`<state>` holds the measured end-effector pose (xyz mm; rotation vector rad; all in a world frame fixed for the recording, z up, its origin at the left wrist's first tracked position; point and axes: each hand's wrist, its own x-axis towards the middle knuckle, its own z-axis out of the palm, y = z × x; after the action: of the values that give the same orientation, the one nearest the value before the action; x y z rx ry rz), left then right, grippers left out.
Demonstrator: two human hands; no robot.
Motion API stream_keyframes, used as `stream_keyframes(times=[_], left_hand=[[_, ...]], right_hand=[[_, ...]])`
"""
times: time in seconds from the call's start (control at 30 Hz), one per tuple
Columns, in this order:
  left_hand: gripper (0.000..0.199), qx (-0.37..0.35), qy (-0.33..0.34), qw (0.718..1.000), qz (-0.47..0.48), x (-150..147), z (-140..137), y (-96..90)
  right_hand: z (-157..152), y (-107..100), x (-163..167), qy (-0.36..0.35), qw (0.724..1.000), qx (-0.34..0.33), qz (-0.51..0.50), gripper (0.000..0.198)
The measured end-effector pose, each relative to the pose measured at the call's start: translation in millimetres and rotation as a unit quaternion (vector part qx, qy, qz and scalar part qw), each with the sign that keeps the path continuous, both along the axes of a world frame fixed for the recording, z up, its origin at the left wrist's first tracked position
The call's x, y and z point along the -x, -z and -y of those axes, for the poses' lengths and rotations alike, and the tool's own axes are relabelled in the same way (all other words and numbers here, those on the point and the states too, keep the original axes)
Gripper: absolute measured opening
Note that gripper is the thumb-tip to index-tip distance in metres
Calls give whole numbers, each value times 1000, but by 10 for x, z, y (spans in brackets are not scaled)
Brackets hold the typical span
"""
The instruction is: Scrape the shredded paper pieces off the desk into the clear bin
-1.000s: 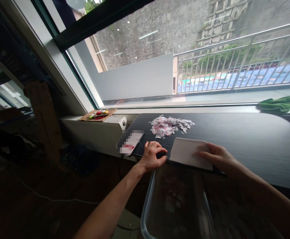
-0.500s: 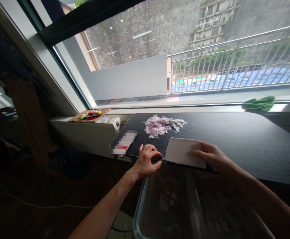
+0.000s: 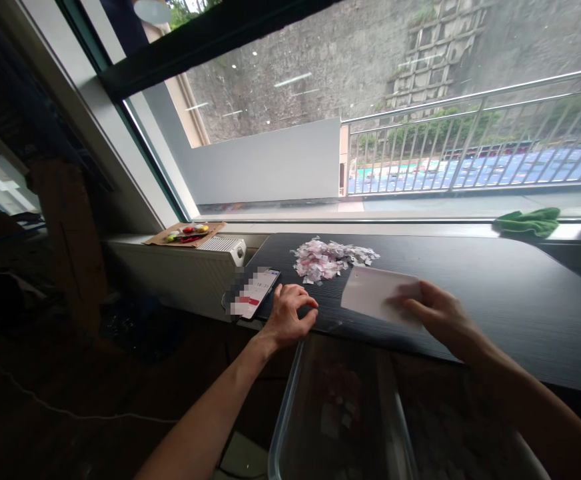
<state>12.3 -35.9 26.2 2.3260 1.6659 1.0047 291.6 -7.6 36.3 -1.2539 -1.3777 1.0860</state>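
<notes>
The right hand (image 3: 438,308) pinches a pale card (image 3: 373,291) that extends left from it near the surface's (image 3: 485,287) near edge; the left hand (image 3: 291,313) curls narrowly by the near left corner, contents unclear; paper scraps (image 3: 323,259) heap toward the far left corner

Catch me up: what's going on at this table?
A person is working at a dark table by a window. Their right hand holds a pale flat card by its right end. The left hand is by the near edge, fingers curled, nothing visible in it. A pile of paper scraps lies beyond the hands. Below the near edge stands a clear bin with some pale pieces showing in it.
</notes>
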Motion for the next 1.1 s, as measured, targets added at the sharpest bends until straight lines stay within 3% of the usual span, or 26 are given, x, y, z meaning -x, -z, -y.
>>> stream_keyframes(times=[0.17,0.33,0.6,0.73,0.87,1.0,1.1], left_hand=[[10,-22,-90,996,1,29,-229,108],[8,-55,-98,993,-17,9,-234,206],[10,-68,-100,993,-17,-22,-219,226],[11,-72,-106,992,-16,-18,-219,228],[12,-71,-108,991,-16,-5,-217,222],[12,-80,-109,991,-20,-15,-219,221],[12,-86,-110,990,-20,-24,-220,226]], right_hand=[[-376,1,346,14,993,-106,47,24],[-527,-26,671,5,980,-156,125,11],[-374,-12,360,1,979,-147,143,15],[-498,6,498,-4,975,-174,138,14],[-524,5,619,-32,961,-218,169,7],[-395,-15,487,-69,939,-256,217,9],[-348,-43,426,-58,926,-280,245,9]])
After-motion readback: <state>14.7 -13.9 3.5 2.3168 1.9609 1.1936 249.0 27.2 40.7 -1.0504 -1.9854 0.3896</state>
